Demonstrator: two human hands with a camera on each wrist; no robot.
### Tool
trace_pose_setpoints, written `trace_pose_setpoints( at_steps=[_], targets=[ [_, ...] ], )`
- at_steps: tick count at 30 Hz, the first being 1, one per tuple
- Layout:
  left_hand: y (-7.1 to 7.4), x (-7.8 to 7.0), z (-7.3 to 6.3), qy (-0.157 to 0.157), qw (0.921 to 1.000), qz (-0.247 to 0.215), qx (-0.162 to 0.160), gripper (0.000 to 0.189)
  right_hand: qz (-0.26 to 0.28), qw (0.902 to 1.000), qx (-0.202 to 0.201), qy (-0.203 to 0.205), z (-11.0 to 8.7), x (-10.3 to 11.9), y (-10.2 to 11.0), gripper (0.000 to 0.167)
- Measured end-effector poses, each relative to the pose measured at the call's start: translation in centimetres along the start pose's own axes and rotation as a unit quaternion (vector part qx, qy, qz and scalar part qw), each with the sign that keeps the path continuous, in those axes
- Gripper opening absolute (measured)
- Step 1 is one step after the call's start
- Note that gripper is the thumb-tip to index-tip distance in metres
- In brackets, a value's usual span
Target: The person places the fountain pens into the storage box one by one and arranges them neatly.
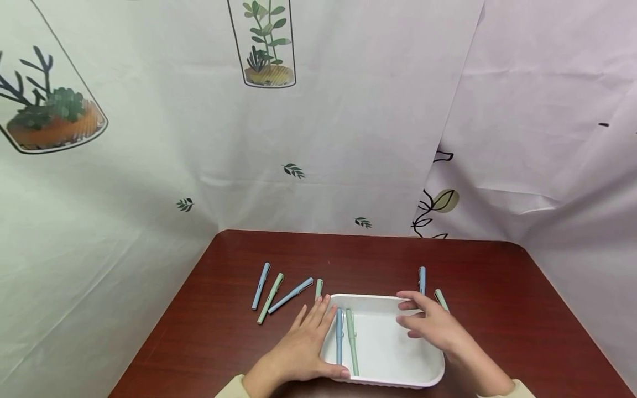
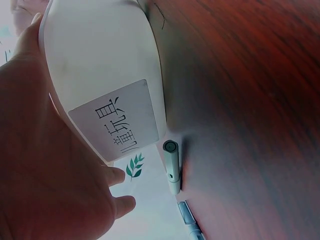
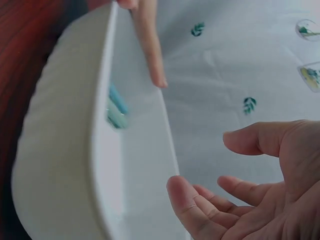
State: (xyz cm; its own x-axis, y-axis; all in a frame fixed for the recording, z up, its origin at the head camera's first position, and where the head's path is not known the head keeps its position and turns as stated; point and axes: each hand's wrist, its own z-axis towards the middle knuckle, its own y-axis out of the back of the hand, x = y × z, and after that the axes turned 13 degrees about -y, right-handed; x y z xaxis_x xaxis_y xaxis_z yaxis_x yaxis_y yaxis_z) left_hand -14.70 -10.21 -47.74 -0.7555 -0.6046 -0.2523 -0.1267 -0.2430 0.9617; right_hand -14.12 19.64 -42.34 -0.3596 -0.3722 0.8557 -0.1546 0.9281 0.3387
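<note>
A white plastic tray (image 1: 393,354) stands near the front of the table. My left hand (image 1: 303,348) rests along its left side, fingers stretched toward the far corner and thumb on the near rim. Inside the tray, a blue pen (image 1: 339,337) and a light green pen (image 1: 351,340) lie side by side at the left. Over the tray's right part hovers my right hand (image 1: 438,326), its fingers loosely bent, holding nothing. In the left wrist view, a label (image 2: 117,120) with printed characters shows on the tray's outer wall.
Left of the tray lie a blue pen (image 1: 261,286), a green pen (image 1: 270,298) and another blue pen (image 1: 291,295). A green pen (image 1: 319,288) sits behind the left fingertips. Beyond the right hand are a blue pen (image 1: 422,280) and a green pen (image 1: 441,299). Printed cloth (image 1: 318,132) hangs behind the table.
</note>
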Motion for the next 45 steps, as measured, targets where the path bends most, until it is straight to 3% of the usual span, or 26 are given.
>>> trace_pose_setpoints(
  at_steps=[7,18,30,45],
  targets=[
    [0.0,-0.1,-0.1,0.001,1.0,0.002,0.002,0.122,-0.006,0.9997,-0.004,0.021,-0.4,-0.2,2.5,0.062],
    [0.2,-0.1,-0.1,0.001,1.0,0.001,0.004,0.122,-0.02,0.9993,-0.024,0.019,0.0,-0.9,5.4,0.068],
    [0.0,-0.1,-0.2,-0.003,1.0,0.005,-0.001,0.123,-0.057,0.9968,-0.056,-0.003,1.3,-2.6,7.1,0.068],
    [0.3,-0.2,-0.1,0.005,1.0,0.004,0.006,0.123,-0.137,0.9856,-0.097,-0.019,3.6,-4.9,8.0,0.074]
  ],
)
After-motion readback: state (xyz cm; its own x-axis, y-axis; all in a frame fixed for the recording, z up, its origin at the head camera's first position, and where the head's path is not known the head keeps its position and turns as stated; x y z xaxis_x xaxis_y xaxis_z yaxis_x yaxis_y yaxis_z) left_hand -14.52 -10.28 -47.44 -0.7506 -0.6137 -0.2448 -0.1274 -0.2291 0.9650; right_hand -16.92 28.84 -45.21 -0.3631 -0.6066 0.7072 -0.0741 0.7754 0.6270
